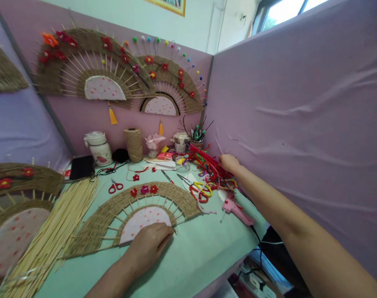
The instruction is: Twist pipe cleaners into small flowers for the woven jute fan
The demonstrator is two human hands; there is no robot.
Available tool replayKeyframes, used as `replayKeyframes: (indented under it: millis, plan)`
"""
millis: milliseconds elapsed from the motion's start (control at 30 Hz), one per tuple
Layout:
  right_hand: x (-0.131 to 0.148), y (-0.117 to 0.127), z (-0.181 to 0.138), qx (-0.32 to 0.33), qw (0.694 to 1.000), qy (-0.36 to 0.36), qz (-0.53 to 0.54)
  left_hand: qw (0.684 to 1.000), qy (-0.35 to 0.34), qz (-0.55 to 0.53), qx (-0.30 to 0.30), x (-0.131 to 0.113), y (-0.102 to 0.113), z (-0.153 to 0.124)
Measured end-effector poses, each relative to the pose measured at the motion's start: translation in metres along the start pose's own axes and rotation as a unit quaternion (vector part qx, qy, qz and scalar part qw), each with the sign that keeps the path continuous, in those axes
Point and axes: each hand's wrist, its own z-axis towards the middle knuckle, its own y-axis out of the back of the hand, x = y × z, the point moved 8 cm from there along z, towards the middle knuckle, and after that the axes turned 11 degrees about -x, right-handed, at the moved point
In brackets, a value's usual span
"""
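Observation:
A woven jute fan [120, 211] with a pink dotted centre and three small flowers lies on the green table [194, 256]. My left hand [149, 244] rests on its lower edge, fingers curled and pressing it flat. My right hand [229, 162] reaches far right into a heap of red pipe cleaners [211, 167], fingers closed in the pile; what they hold is hidden.
A pink glue gun [235, 208] lies below the heap, with red scissors [115, 186] and yellow scissors [204, 188] nearby. A bundle of bamboo sticks [56, 231] lies left. A twine spool [133, 144], a jug [98, 147] and cups stand at the back. Finished fans [92, 66] hang on the wall.

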Motion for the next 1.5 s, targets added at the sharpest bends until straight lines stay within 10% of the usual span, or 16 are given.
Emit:
replayKeyframes:
  millis: [667,900,1133,1500]
  plan:
    - [-0.015,0.001,-0.010,0.014,1.000,0.007,0.003,1.000,-0.001,-0.007,-0.011,0.000,0.001,-0.001]
    - [-0.018,0.002,-0.006,-0.009,0.999,0.004,0.046,0.998,0.030,-0.034,-0.050,-0.020,0.046,0.020]
    - [-0.026,0.007,-0.010,-0.035,0.995,-0.023,0.093,0.994,-0.066,0.030,-0.083,-0.039,0.073,0.133]
    - [-0.039,0.008,-0.024,-0.050,0.977,-0.038,0.202,0.983,-0.137,0.101,-0.067,-0.030,-0.024,0.367]
